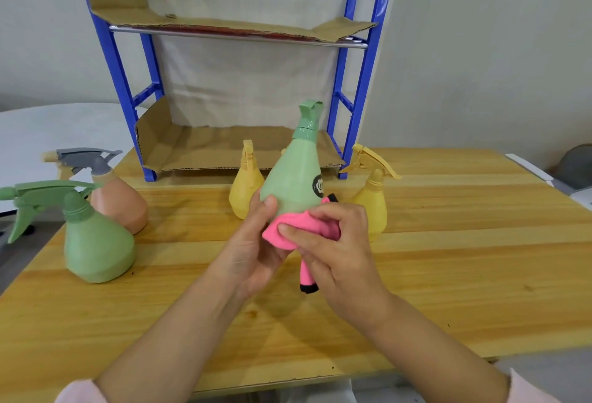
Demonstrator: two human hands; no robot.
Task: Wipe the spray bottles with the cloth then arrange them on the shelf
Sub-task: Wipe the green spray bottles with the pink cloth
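Striped wooden table [448, 242] against pale wall [480, 50]; left hand [253, 242] gripping green bottle [293, 178]; right hand [336, 242] apparently pinching pink cloth [282, 233].

Left hand [256, 242] grip cupped upward, right hand [336, 242] grip pinched

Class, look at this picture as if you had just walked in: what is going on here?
A person is cleaning spray bottles at a wooden table. The left hand holds a green bottle tilted above the table, while the right hand rubs a pink cloth against its base. Four other bottles stand on the table: a green one, a peach one and two yellow ones. The blue shelf behind holds only cardboard liners, so no bottle has been put away yet.
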